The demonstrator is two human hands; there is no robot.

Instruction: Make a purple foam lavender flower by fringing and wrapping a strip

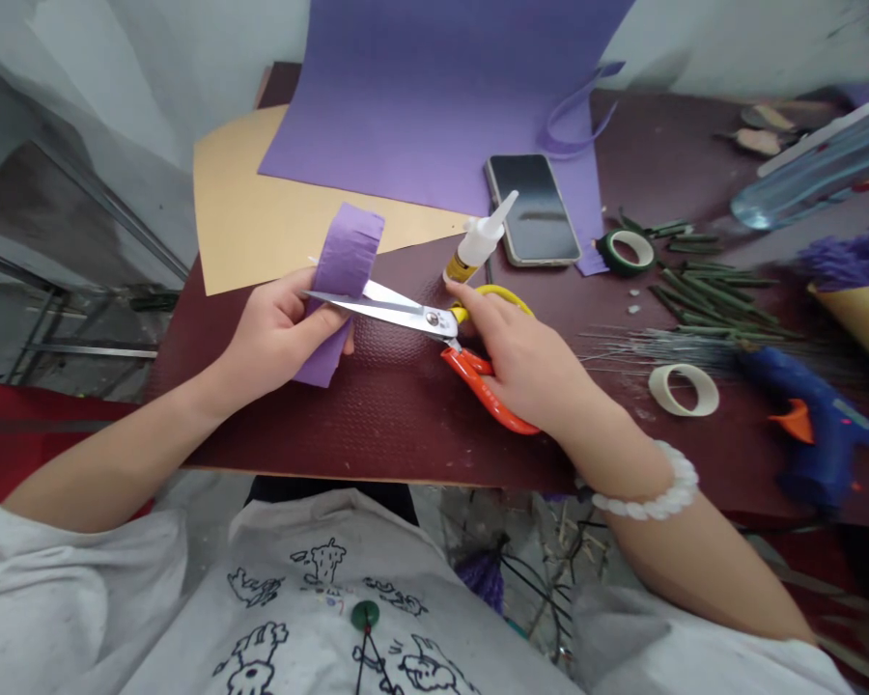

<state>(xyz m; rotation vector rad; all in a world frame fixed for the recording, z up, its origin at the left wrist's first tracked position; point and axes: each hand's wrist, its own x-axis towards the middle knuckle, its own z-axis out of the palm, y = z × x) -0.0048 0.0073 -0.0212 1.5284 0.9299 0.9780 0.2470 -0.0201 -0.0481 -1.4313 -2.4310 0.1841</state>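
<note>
A strip of purple paper point(349, 249) with fine cuts along its right edge is pinched between the thumb and fingers of my left hand point(279, 323). My right hand point(525, 352) grips scissors point(406, 314) with one yellow and one red handle loop. Their blades are spread apart around the strip's right edge, one in front of the paper, the other partly hidden behind it. The lower end of the strip hangs below my left thumb. Just beyond my right hand stands a glue bottle point(476, 246) with a white pointed nozzle.
A large purple sheet point(420, 106) and a tan sheet point(242, 212) lie at the back, with a phone point(540, 212) beside them. On the right are green tape point(627, 253), green stems point(716, 299), thin wires point(644, 349), a cream tape roll point(685, 390) and a blue glue gun point(815, 405).
</note>
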